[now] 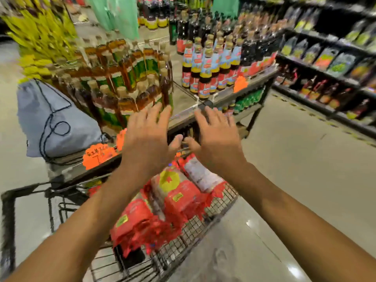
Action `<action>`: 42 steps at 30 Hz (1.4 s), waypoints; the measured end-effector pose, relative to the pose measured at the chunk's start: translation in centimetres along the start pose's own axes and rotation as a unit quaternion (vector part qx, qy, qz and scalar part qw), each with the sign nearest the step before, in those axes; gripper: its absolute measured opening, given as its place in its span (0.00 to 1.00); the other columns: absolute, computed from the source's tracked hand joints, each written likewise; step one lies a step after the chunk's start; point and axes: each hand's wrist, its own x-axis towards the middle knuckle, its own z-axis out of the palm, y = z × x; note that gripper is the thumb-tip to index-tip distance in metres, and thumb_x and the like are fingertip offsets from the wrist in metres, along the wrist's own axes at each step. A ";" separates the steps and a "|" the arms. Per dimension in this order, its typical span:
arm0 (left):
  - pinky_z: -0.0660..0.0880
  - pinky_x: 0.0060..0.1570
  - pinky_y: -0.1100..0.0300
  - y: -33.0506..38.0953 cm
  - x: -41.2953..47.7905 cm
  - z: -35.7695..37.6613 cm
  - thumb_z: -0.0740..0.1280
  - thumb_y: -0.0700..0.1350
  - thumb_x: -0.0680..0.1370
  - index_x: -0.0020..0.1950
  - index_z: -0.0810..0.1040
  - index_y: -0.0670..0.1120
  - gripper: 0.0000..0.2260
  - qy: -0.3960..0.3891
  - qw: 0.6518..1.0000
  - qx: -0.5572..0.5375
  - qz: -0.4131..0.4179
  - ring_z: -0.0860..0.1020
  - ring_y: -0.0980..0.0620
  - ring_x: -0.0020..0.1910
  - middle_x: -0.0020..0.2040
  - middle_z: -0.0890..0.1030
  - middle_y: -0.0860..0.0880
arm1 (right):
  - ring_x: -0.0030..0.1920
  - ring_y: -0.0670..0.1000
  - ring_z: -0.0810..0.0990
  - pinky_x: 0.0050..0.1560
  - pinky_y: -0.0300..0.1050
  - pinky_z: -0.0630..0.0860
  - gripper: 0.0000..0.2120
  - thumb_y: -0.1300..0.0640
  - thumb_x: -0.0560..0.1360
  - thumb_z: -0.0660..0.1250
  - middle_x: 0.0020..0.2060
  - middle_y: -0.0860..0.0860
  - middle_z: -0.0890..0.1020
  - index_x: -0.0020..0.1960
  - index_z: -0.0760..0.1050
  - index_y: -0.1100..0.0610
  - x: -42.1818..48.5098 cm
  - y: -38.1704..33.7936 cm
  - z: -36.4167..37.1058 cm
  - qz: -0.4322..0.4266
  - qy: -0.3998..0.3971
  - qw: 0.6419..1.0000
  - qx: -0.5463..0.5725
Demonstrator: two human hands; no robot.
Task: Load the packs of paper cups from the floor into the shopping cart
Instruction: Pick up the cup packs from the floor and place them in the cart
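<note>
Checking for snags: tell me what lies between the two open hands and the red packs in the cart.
Nothing. In the head view, the left hand and right hand hang empty over the red packs; open air between.

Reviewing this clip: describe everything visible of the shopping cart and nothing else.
The shopping cart is a dark wire-mesh basket with a thick dark frame at its left, seen from above and angled toward the upper right. It stands on the glossy tiled floor, close against a display table of bottles. Several red plastic-wrapped packs of paper cups lie piled inside, filling much of it. Both hands, the left hand and right hand, are above it, open and empty, touching nothing.
</note>
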 end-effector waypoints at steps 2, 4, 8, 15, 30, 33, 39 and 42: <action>0.69 0.69 0.41 4.0 1.1 -1.2 0.58 0.63 0.75 0.75 0.69 0.42 0.35 -0.006 0.998 -0.006 0.061 0.72 0.37 0.70 0.73 0.73 0.39 | 0.79 0.59 0.61 0.78 0.65 0.53 0.36 0.35 0.77 0.58 0.78 0.59 0.65 0.80 0.60 0.52 -2.3 2.6 -2.9 0.050 -0.015 0.998 -0.036; 0.69 0.69 0.40 8.7 2.2 -2.3 0.57 0.64 0.76 0.76 0.67 0.43 0.35 -0.005 0.992 -0.013 0.125 0.71 0.37 0.70 0.73 0.72 0.39 | 0.79 0.59 0.61 0.77 0.65 0.54 0.36 0.35 0.77 0.55 0.78 0.58 0.65 0.80 0.59 0.52 -5.3 5.6 -6.0 0.108 0.005 0.992 -0.073; 0.70 0.65 0.40 19.8 3.0 -4.0 0.59 0.63 0.77 0.75 0.68 0.44 0.32 0.021 0.964 -0.058 0.260 0.72 0.37 0.68 0.71 0.73 0.39 | 0.78 0.60 0.61 0.77 0.65 0.56 0.35 0.36 0.79 0.57 0.78 0.58 0.65 0.81 0.58 0.53 -13.5 12.8 -11.5 0.242 0.028 0.961 -0.127; 0.68 0.69 0.39 42.7 -2.4 -6.7 0.58 0.65 0.77 0.77 0.64 0.44 0.35 0.012 0.882 -0.110 0.459 0.70 0.36 0.71 0.75 0.70 0.39 | 0.81 0.59 0.53 0.79 0.64 0.48 0.36 0.34 0.81 0.52 0.82 0.57 0.55 0.83 0.49 0.50 -33.7 23.3 -19.8 0.494 0.039 0.851 -0.171; 0.65 0.72 0.40 76.5 -24.0 -9.5 0.60 0.64 0.78 0.78 0.63 0.47 0.34 -0.004 0.704 -0.146 0.695 0.68 0.38 0.74 0.78 0.68 0.42 | 0.80 0.58 0.56 0.78 0.61 0.49 0.35 0.36 0.80 0.55 0.81 0.57 0.58 0.82 0.53 0.51 -70.6 33.6 -26.4 0.753 0.097 0.631 -0.159; 0.63 0.74 0.40 81.5 -26.4 -8.9 0.60 0.64 0.78 0.79 0.62 0.47 0.34 -0.012 0.680 -0.138 0.720 0.66 0.38 0.76 0.79 0.67 0.42 | 0.79 0.59 0.59 0.78 0.63 0.52 0.34 0.37 0.80 0.56 0.80 0.58 0.62 0.81 0.57 0.52 -74.5 35.7 -26.7 0.768 0.094 0.609 -0.173; 0.64 0.73 0.38 91.4 -28.5 -4.2 0.61 0.63 0.78 0.78 0.64 0.46 0.34 -0.044 0.639 -0.142 0.755 0.68 0.37 0.75 0.78 0.68 0.41 | 0.78 0.60 0.61 0.77 0.62 0.54 0.34 0.35 0.80 0.56 0.79 0.58 0.64 0.80 0.60 0.52 -79.7 42.4 -24.2 0.800 0.078 0.573 -0.159; 0.67 0.71 0.38 96.7 -28.1 -0.1 0.62 0.63 0.78 0.77 0.67 0.44 0.33 -0.055 0.625 -0.147 0.764 0.71 0.36 0.72 0.76 0.71 0.40 | 0.78 0.59 0.62 0.77 0.63 0.55 0.35 0.35 0.79 0.56 0.78 0.58 0.65 0.80 0.61 0.53 -81.2 47.1 -21.9 0.814 0.066 0.556 -0.153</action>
